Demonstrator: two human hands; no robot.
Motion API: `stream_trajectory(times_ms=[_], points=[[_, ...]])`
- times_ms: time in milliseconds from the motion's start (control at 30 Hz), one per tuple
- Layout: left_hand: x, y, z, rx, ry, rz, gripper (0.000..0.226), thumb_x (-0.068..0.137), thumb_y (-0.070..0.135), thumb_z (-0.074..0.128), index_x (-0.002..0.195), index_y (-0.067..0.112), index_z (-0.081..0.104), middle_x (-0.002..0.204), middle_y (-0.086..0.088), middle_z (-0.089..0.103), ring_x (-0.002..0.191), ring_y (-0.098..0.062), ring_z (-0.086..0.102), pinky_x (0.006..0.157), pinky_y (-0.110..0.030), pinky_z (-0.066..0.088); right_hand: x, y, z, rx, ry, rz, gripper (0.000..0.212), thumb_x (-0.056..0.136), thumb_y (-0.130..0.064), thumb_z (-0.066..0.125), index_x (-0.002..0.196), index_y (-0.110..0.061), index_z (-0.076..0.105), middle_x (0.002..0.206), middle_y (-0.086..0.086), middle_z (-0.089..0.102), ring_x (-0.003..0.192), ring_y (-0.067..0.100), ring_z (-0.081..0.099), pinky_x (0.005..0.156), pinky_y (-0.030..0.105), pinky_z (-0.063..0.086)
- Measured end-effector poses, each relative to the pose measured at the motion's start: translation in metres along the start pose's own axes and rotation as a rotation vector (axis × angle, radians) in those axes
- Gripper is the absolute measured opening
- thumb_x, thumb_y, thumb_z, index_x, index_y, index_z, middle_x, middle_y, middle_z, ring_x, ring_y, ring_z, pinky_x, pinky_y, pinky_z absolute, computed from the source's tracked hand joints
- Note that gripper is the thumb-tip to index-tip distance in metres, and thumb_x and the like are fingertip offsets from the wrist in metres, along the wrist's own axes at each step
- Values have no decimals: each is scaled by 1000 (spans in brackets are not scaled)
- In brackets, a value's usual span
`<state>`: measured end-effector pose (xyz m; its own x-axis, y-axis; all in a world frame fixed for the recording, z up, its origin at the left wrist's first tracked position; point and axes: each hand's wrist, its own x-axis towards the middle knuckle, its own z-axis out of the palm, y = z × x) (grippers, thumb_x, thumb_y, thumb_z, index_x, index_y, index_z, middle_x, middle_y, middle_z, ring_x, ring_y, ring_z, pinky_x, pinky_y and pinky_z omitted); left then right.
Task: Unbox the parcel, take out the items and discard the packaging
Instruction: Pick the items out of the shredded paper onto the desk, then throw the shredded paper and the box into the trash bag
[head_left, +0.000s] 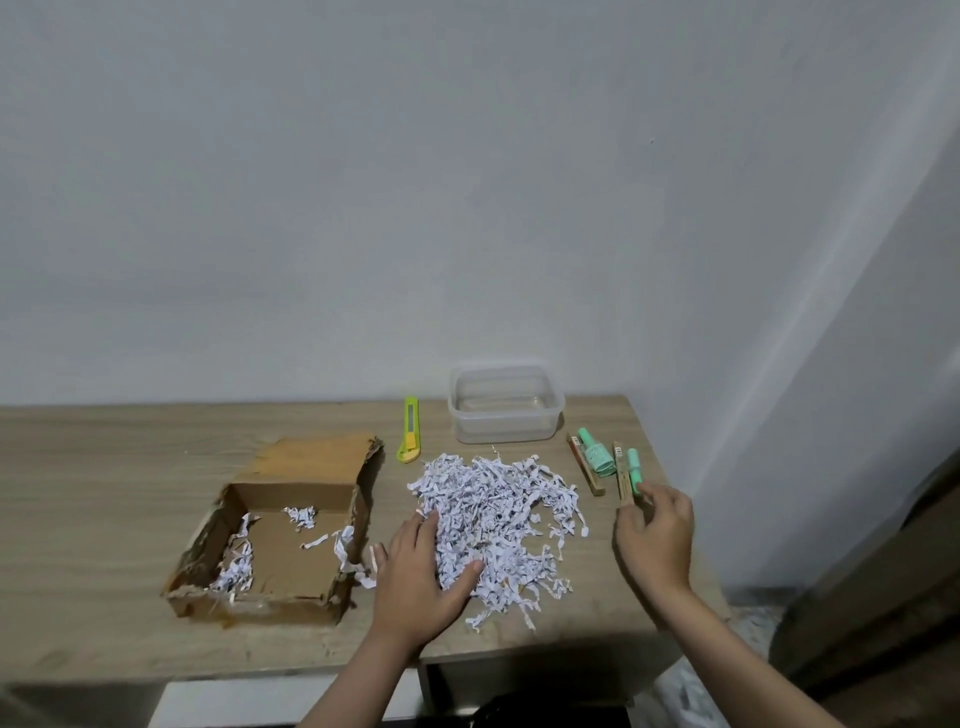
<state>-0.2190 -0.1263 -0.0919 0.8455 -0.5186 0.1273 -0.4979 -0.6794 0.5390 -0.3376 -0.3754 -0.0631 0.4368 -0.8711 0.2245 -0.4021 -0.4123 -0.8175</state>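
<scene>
The opened cardboard box (270, 551) lies at the left of the wooden table (104, 467), with a few paper shreds left inside. A big pile of white shredded paper (498, 519) lies in the middle. My left hand (421, 577) rests flat on the pile's near left side, fingers spread into the shreds. To the right lie a mint green bottle (594, 453) beside a brown stick (586, 467), and a green pen (634, 466) beside a second brown stick (621, 473). My right hand (657, 535) pinches the near end of that second stick, thumb and fingertips curled round it.
A yellow-green box cutter (410, 430) lies behind the pile. A clear plastic container (506, 402) stands by the wall at the back. The table's right edge is just past the pen. A few shreds lie between the box and my left hand.
</scene>
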Motion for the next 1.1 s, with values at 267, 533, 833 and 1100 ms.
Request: stream_trajectory(times_ms=[267,533,833,1100], points=[[-10,15,5,-270,14,37,86,74,71,53,144,30,24,151,4,26,140,-11,20,113,-42,26,-28,-31,26,-26,-542,-242,76,73,-55,68,138,-40,33,149,-12,23,136,8,25,109,34,30],[-20,25,0,-84,216,15,82,74,73,50,142,37,22,156,9,5,143,-12,2,109,-56,-9,-1,-39,56,-167,-659,-198,103,59,-88,46,145,-43,12,159,-7,2,146,21,4,115,50,20],[-22,22,9,-128,-28,-126,96,76,80,20,150,22,3,158,4,4,145,-12,-1,116,-39,0,-32,-29,62,-120,-707,-274,95,66,-87,34,146,-39,17,156,-12,19,145,12,8,119,47,0],[4,59,18,-556,-23,-156,55,98,42,28,147,21,19,155,5,21,142,-6,15,117,-31,13,-60,-33,85,280,-542,-179,59,84,-56,48,133,-24,49,137,-7,51,129,2,42,110,35,38]])
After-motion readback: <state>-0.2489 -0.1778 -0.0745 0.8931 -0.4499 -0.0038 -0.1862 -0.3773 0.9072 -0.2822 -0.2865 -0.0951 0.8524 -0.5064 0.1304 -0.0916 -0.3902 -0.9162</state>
